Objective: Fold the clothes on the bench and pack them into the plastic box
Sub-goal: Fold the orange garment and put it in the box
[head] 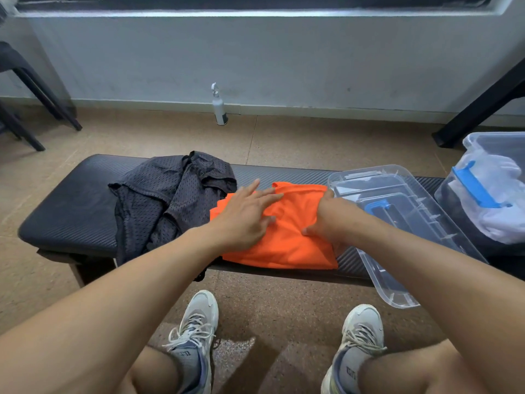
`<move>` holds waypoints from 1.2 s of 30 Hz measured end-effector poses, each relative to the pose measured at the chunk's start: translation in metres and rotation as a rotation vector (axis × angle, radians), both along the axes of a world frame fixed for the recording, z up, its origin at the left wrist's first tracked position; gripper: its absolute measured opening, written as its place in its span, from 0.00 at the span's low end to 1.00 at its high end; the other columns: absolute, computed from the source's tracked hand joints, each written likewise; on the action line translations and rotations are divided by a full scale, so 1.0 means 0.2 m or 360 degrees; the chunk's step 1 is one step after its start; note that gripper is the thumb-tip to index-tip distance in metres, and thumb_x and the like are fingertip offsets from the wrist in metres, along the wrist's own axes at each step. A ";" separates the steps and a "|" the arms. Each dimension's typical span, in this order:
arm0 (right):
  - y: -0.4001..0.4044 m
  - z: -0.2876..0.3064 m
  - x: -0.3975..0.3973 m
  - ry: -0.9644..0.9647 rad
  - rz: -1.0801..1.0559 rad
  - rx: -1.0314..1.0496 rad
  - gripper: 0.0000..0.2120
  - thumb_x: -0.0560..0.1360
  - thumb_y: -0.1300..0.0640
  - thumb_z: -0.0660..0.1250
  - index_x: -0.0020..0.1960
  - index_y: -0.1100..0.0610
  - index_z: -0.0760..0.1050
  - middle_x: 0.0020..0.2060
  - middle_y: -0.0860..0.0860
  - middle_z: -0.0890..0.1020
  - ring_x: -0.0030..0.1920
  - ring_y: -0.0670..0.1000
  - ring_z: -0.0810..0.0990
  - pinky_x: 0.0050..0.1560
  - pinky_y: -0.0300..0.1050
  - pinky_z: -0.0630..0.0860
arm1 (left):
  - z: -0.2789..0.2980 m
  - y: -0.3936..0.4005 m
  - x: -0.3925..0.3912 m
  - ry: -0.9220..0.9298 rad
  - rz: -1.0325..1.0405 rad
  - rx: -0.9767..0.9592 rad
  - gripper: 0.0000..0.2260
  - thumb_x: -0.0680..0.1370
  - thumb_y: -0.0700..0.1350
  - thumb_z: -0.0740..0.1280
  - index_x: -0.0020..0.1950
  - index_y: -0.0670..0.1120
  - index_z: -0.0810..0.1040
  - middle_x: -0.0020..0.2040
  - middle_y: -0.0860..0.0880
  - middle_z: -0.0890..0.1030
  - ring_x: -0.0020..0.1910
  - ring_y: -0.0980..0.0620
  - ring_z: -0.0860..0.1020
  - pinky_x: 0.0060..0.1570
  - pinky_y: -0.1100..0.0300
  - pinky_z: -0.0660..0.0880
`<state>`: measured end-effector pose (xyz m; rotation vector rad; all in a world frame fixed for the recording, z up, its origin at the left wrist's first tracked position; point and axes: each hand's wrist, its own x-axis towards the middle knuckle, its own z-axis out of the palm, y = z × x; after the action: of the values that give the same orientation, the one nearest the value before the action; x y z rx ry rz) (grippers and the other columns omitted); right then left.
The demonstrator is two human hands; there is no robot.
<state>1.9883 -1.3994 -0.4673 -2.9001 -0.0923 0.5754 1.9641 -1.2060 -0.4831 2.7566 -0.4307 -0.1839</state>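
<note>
An orange garment [287, 243] lies partly folded on the black padded bench [71, 211], near its front edge. My left hand [244, 217] rests flat on its left part with the fingers straight. My right hand [324, 217] grips the garment's right side, thumb on top and fingers tucked into the cloth. A crumpled dark grey mesh garment [167, 200] lies to the left. The clear plastic box [483, 194] with blue latches stands at the bench's right end and holds white and dark cloth.
The box's clear lid [397, 223] lies upside down on the bench beside the orange garment and overhangs the front edge. A spray bottle [219, 108] stands by the wall. Black chair legs [37, 109] are at far left, a black frame [477, 109] at right. My shoes [196, 331] are on the floor.
</note>
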 end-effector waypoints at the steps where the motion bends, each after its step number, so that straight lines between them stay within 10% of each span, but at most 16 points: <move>1: 0.01 0.00 0.00 -0.0004 -0.0032 0.0039 0.51 0.74 0.46 0.74 0.77 0.71 0.46 0.64 0.63 0.78 0.63 0.61 0.78 0.52 0.47 0.74 | -0.01 -0.01 0.00 0.0132 0.0004 0.0005 0.25 0.84 0.49 0.62 0.81 0.51 0.61 0.82 0.50 0.59 0.82 0.46 0.47 0.80 0.47 0.45; 4: -0.01 0.00 0.03 -0.0061 -0.0102 0.0181 0.41 0.72 0.53 0.76 0.74 0.64 0.57 0.61 0.61 0.79 0.58 0.61 0.81 0.40 0.46 0.74 | -0.05 -0.02 0.00 0.0318 -0.0052 0.0252 0.29 0.84 0.54 0.60 0.82 0.52 0.55 0.84 0.49 0.51 0.82 0.45 0.42 0.79 0.45 0.42; 7: -0.06 0.06 0.07 -0.0198 -0.0148 0.0306 0.32 0.71 0.57 0.69 0.72 0.55 0.62 0.61 0.57 0.79 0.61 0.61 0.78 0.57 0.53 0.77 | -0.06 -0.04 0.00 0.0204 -0.0070 0.0312 0.31 0.82 0.59 0.60 0.82 0.52 0.55 0.84 0.48 0.51 0.82 0.45 0.42 0.79 0.44 0.42; 16: -0.13 0.18 0.04 -0.0359 -0.0057 0.0710 0.46 0.70 0.66 0.69 0.82 0.50 0.53 0.56 0.47 0.78 0.60 0.53 0.78 0.50 0.39 0.67 | -0.09 -0.09 0.04 0.0210 -0.0048 0.0190 0.30 0.79 0.63 0.64 0.79 0.54 0.65 0.81 0.51 0.60 0.81 0.47 0.56 0.77 0.47 0.55; 20: -0.02 0.18 -0.01 -0.0305 0.0047 0.0885 0.46 0.68 0.62 0.75 0.80 0.48 0.57 0.54 0.44 0.77 0.55 0.50 0.78 0.50 0.40 0.70 | -0.03 -0.05 0.07 0.0309 0.0078 -0.0403 0.14 0.81 0.54 0.65 0.64 0.53 0.80 0.62 0.51 0.82 0.63 0.50 0.78 0.62 0.56 0.72; 24: 0.09 0.14 -0.05 -0.0337 0.0130 0.0932 0.42 0.69 0.59 0.74 0.79 0.49 0.59 0.52 0.44 0.78 0.54 0.49 0.78 0.50 0.40 0.69 | 0.07 0.05 0.13 0.0070 0.0870 -0.0739 0.09 0.80 0.48 0.66 0.57 0.49 0.82 0.51 0.47 0.86 0.48 0.47 0.83 0.55 0.51 0.80; 27: 0.16 0.11 -0.09 -0.0295 0.0137 0.0988 0.41 0.70 0.58 0.74 0.79 0.50 0.60 0.52 0.44 0.80 0.54 0.50 0.80 0.52 0.40 0.71 | 0.13 0.08 0.09 0.0592 0.1064 -0.1278 0.18 0.82 0.56 0.63 0.57 0.41 0.78 0.41 0.41 0.83 0.33 0.43 0.82 0.39 0.51 0.83; 32: 0.23 0.06 -0.14 0.0313 -0.0151 0.1599 0.38 0.73 0.69 0.72 0.78 0.52 0.62 0.57 0.54 0.79 0.44 0.57 0.86 0.49 0.54 0.84 | 0.11 0.10 0.04 0.0687 0.1022 -0.1248 0.14 0.79 0.47 0.72 0.61 0.42 0.76 0.47 0.39 0.83 0.39 0.43 0.83 0.44 0.46 0.85; 36: 0.14 0.07 -0.08 -0.0230 0.0110 0.0934 0.28 0.71 0.59 0.76 0.68 0.48 0.72 0.54 0.46 0.80 0.50 0.49 0.80 0.55 0.46 0.78 | 0.05 0.12 0.07 0.0498 0.1047 -0.0992 0.15 0.77 0.37 0.72 0.62 0.45 0.76 0.52 0.40 0.83 0.45 0.43 0.84 0.46 0.43 0.84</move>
<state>1.9729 -1.3719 -0.4528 -2.3652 -0.3230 0.2819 1.9790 -1.1823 -0.4733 2.0638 0.4359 -0.2521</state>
